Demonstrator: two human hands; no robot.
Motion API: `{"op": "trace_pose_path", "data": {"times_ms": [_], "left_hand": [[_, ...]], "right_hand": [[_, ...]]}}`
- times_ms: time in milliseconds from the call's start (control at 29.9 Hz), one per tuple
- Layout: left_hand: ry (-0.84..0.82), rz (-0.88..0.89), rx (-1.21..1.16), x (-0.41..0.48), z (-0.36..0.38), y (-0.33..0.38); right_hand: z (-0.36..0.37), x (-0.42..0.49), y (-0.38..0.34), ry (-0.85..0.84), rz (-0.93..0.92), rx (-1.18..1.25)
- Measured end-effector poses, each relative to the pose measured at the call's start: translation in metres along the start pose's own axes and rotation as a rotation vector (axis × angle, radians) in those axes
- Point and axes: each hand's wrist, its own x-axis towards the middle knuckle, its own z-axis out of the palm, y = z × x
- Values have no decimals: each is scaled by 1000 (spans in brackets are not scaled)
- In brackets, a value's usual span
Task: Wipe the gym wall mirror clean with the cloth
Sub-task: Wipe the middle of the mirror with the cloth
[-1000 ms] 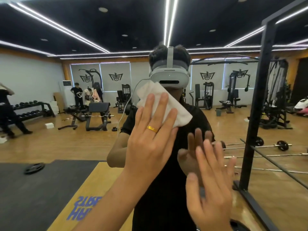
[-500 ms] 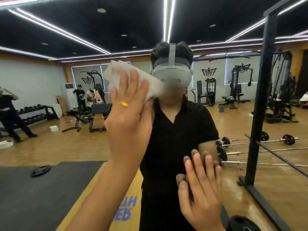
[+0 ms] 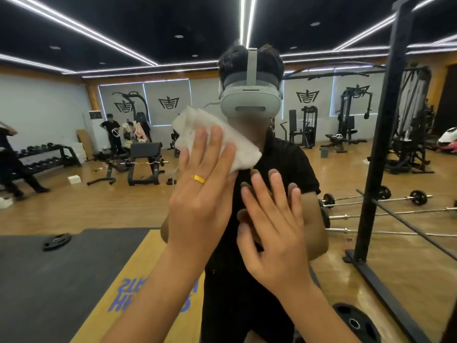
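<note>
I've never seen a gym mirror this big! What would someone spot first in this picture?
Right in the middle, the left hand presses a white cloth flat on the mirror, with a gold ring shining on one finger. Just to its right, the right hand is spread open against the glass. Behind both, the reflection shows the person wearing a grey headset.

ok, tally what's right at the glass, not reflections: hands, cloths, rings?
hands: 2, left hand and right hand
cloth: 1, pressed under the left hand
ring: 1, on the left hand
total: 4
</note>
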Motion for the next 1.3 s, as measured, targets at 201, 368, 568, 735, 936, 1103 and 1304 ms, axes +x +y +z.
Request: {"op": "trace_pose_path", "data": {"times_ms": [201, 368, 568, 735, 936, 1103, 1304], "left_hand": [[84, -52, 80, 26, -28, -47], [127, -104, 53, 38, -11, -16], [57, 89, 69, 50, -4, -15], [261, -204, 34, 78, -13, -38], [257, -134, -13, 113, 14, 3], [111, 13, -100, 87, 2, -12], [33, 8, -3, 35, -34, -47]], "right_hand": [[7, -7, 8, -14, -49, -96], [9, -7, 5, 3, -38, -104], [7, -6, 6, -2, -28, -79], [6, -5, 3, -5, -25, -94], [6, -4, 3, -9, -22, -93], [7, -4, 3, -19, -21, -99], [7, -3, 3, -16, -21, -100]]}}
